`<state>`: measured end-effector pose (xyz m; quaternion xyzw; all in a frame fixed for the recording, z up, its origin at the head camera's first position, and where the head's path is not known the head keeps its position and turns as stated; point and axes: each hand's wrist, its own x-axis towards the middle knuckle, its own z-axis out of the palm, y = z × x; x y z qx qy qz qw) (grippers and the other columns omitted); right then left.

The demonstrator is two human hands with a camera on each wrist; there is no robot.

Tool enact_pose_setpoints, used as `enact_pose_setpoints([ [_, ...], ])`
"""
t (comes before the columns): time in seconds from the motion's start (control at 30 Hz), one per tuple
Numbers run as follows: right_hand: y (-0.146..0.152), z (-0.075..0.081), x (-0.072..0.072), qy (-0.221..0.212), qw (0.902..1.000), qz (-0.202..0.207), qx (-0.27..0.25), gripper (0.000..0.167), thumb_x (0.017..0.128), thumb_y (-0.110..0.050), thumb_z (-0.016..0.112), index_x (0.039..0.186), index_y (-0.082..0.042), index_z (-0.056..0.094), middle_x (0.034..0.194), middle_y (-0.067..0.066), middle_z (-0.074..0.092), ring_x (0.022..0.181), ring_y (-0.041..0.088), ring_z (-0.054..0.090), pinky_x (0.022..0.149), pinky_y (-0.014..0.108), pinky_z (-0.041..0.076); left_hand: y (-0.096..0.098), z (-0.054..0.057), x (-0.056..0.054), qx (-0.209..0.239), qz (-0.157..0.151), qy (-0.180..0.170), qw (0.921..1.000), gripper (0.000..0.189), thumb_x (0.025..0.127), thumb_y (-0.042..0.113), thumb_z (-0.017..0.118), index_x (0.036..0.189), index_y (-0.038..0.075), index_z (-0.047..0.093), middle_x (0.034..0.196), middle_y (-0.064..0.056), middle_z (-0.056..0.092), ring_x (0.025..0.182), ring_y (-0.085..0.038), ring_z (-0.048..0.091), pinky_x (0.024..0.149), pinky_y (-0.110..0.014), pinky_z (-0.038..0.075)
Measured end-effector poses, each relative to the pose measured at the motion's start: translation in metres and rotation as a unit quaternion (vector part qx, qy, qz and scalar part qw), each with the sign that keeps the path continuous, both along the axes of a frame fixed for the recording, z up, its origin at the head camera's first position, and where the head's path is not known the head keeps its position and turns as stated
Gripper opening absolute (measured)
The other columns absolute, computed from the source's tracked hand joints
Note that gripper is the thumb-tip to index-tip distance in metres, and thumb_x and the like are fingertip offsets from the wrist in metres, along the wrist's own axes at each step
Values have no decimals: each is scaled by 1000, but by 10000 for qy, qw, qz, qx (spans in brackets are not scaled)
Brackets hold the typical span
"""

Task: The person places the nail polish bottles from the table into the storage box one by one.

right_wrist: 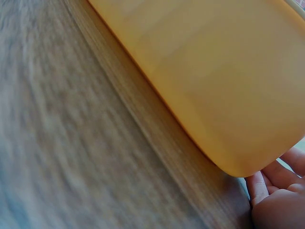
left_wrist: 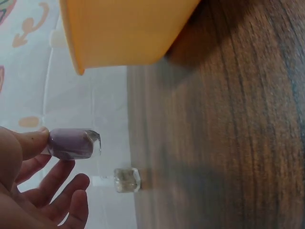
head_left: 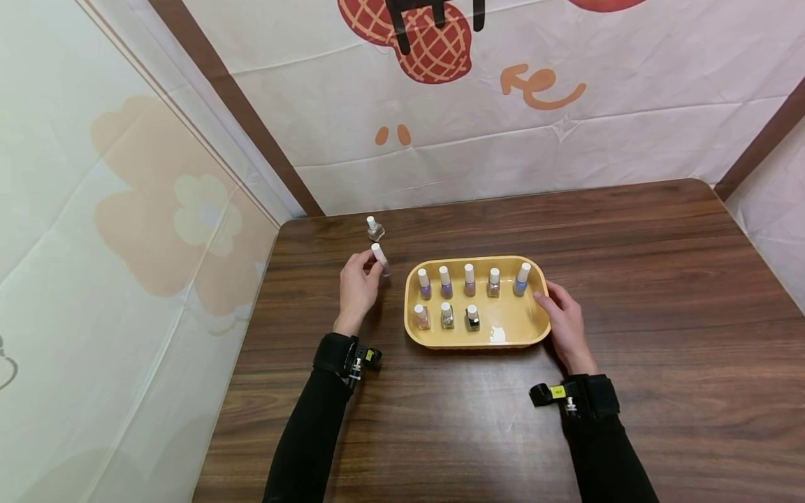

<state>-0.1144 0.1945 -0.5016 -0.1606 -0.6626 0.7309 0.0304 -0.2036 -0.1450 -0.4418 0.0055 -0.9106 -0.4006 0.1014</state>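
Note:
My left hand (head_left: 360, 288) pinches a small nail polish bottle (left_wrist: 71, 143) with light purple polish and a white cap, left of the yellow tray (head_left: 503, 339). In the left wrist view its thumb and index finger are at the cap end, and the other fingers curl loosely below. My right hand (head_left: 567, 321) grips the tray's right end, thumb over the rim and fingers outside the wall. Two rows of white-capped nail polish bottles stand in the tray, among them a blue one (head_left: 520, 281) at the back right and a black one (head_left: 472, 319) in front.
A clear nail polish bottle (head_left: 375, 230) stands near the table's back left corner, just beyond my left hand. The wooden table (head_left: 660, 279) meets a printed cloth (head_left: 503, 161) at the back and a pale panel (head_left: 126, 314) on the left.

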Motion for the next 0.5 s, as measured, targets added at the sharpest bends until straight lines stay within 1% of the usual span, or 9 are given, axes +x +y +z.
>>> enact_pose_setpoints([
  [0.17, 0, 0, 0, 45, 10000, -14, -38, 42, 97, -16, 57, 133, 3, 52, 107, -9, 58, 95, 0, 57, 82, 12, 49, 5, 9, 5, -33, -64, 30, 10000, 24, 95, 20, 61, 114, 7, 68, 105, -12, 63, 98, -26, 64, 87, -39, 53],
  [0.33, 0, -1, -1, 18, 10000, -11, -19, 41, 97, -17, 57, 133, 3, 52, 110, -7, 57, 95, 0, 57, 81, 11, 49, 10, 19, 10, -84, -206, 78, 9997, 25, 96, 20, 60, 115, 7, 67, 105, -11, 62, 98, -25, 64, 85, -38, 53],
  [0.5, 1, -1, 0, 8, 10000, 15, -49, 43, 97, -18, 57, 134, 3, 51, 110, -7, 57, 96, -1, 57, 81, 11, 49, 15, 27, 16, -137, -327, 162, 9992, 23, 96, 20, 60, 113, 7, 68, 104, -11, 63, 97, -24, 63, 83, -38, 53],
])
